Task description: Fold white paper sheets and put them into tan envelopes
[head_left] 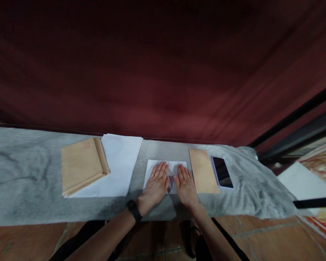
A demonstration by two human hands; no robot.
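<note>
Head camera, and here we are, looking down on a long desk (27, 181) under a grey cloth, and the action is near the middle of its front edge. The left hand (157, 183) lies palm down on a piece of white paper (172, 168), fingers stretched and close together, gripping nothing. The right hand (185, 185) mirrors it on the paper's other half, flat, fingers spread only slightly, nothing grasped either. Both simply bear down, thumbs pointing in toward each other, a strip of paper showing between them.

The step in hand looks like smoothing or pressing that paper flat; it is smaller than the sheets alongside, so it may be folded, though the dim light and the covering fingers make that hard to confirm.

Out to the left, toward the far edge, a pile of brown envelopes (81, 166) sits askew over the left part of the white sheets (122, 166). On the right, just beside the right hand, one brown envelope (204, 171) lies by itself, and next along toward the desk's right end comes a phone (222, 173), screen dark.

As for the next move, I'd say it calls for even pressure out to the paper's edges, then a light lift of the palms so it doesn't slide.
</note>
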